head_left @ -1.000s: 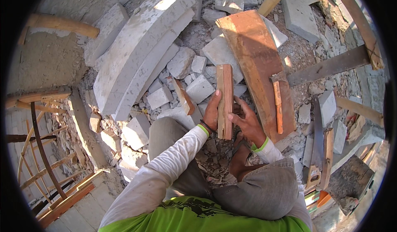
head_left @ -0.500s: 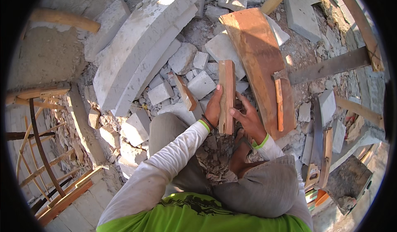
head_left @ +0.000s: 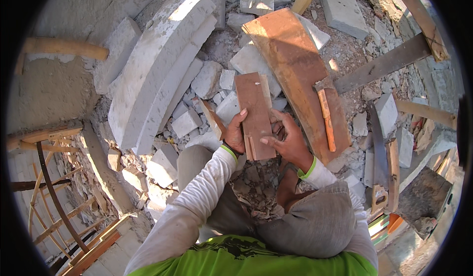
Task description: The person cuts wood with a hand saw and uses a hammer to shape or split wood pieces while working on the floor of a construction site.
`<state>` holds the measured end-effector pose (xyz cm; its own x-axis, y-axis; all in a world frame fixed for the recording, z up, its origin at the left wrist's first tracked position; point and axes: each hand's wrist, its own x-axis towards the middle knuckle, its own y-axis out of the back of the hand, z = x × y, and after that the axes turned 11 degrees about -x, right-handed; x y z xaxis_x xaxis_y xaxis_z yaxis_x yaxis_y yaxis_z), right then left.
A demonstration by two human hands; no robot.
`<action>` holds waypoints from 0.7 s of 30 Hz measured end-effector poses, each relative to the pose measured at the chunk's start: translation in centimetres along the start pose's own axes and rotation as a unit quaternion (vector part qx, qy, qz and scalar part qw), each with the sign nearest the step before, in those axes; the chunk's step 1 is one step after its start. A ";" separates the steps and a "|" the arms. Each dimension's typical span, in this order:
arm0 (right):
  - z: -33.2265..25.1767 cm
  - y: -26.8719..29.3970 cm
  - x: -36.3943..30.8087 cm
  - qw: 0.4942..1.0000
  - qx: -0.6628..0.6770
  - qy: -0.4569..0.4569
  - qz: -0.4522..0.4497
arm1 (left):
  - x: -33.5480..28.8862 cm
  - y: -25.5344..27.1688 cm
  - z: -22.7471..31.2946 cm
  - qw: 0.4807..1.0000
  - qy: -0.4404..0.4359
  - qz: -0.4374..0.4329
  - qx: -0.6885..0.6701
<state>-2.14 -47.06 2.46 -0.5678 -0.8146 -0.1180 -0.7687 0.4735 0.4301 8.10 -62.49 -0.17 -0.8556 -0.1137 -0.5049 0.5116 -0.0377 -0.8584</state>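
Note:
A short stack of reddish-brown wooden boards [head_left: 254, 109] is held in front of my knees, its broad face toward me. My left hand [head_left: 235, 133] grips its left edge, thumb up along the side. On the other edge, my right hand [head_left: 291, 139] has its thumb against the lower face and its fingers bent beside the edge. Close to my left hand, a small wood offcut [head_left: 212, 117] leans among the rubble. Right of the boards, a large wooden plank [head_left: 295, 64] lies on the blocks, carrying a hammer with an orange handle [head_left: 327, 121].
Broken pale blocks [head_left: 186, 123] and rubble surround my feet. Long concrete-like slabs [head_left: 157, 69] lie at the left. A handsaw [head_left: 379, 158] stands at the right beside a wooden strip [head_left: 393, 175]. A dark flat bar [head_left: 384, 63] reaches toward the plank. Wooden poles [head_left: 64, 48] jut in at the sides.
The board stack has turned from its narrow edge to its broad face, with my hands shifting around it. The view has moved slightly, so the surroundings sit a little differently.

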 end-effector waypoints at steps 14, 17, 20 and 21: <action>2.3 -0.7 -0.8 0.995 0.022 -0.052 -0.084 | -1.0 0.4 -0.3 0.967 -0.044 0.108 0.225; 4.5 -2.4 -1.7 0.992 -0.027 0.008 -0.124 | -2.1 0.2 -2.0 0.946 -0.050 0.118 0.299; 4.5 -3.7 -2.6 0.966 0.176 -0.109 -0.154 | -2.5 2.8 -1.6 0.866 -0.030 0.091 0.491; 4.2 -3.9 -2.7 0.943 0.260 -0.149 -0.148 | -3.2 3.9 -2.1 0.827 -0.109 0.093 0.543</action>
<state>1.13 -45.29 -2.67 -0.3047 -0.8426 -0.4441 -0.9025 0.4044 -0.1481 12.70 -60.20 -2.09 -0.7807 -0.3901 -0.4882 0.5031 -0.8557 -0.1207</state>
